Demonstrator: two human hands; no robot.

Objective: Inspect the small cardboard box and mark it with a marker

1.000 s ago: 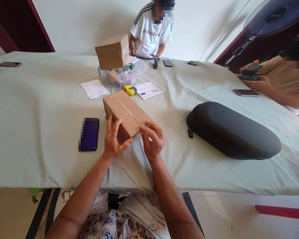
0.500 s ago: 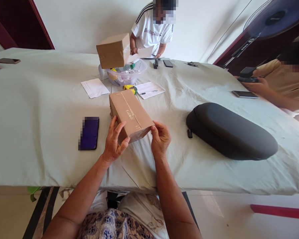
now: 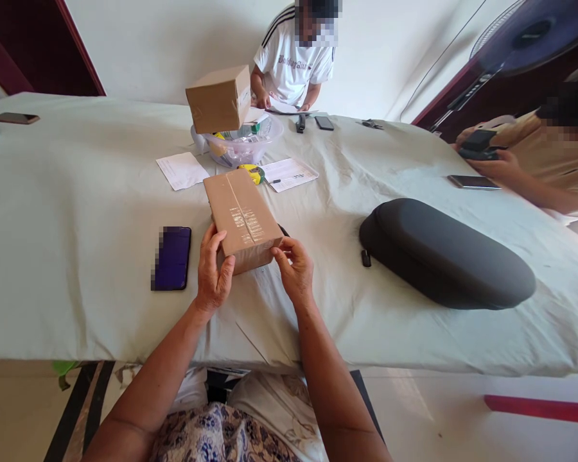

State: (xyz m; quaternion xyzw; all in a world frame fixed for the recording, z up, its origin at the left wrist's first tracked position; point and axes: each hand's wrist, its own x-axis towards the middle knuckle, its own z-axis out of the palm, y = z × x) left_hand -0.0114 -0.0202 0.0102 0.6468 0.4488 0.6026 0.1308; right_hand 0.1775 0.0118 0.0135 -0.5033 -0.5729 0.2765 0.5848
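Observation:
A closed brown cardboard box (image 3: 243,215), with clear tape along its top seam, is between my hands in the head view. My left hand (image 3: 212,269) grips its near left corner, thumb on the front face and fingers along the left side. At the near right corner, my right hand (image 3: 295,266) pinches the edge between thumb and fingers. Part of a dark object shows just behind the right fingers; its kind is hidden. Left of the box lies a phone (image 3: 173,258). Behind it are a yellow tape measure (image 3: 252,172) and a printed sheet with a pen (image 3: 291,174).
A plastic basin (image 3: 243,153) of assorted items has another cardboard box (image 3: 219,102) on it. A black elongated case (image 3: 447,253) lies to the right. One person (image 3: 293,70) sits across the table holding papers; another (image 3: 534,154) at the right holds a dark device.
The cardboard box has turned slightly and shifted left, its top tilting more toward me. Both hands moved with it, the right one leftward. The person opposite has lowered a paper.

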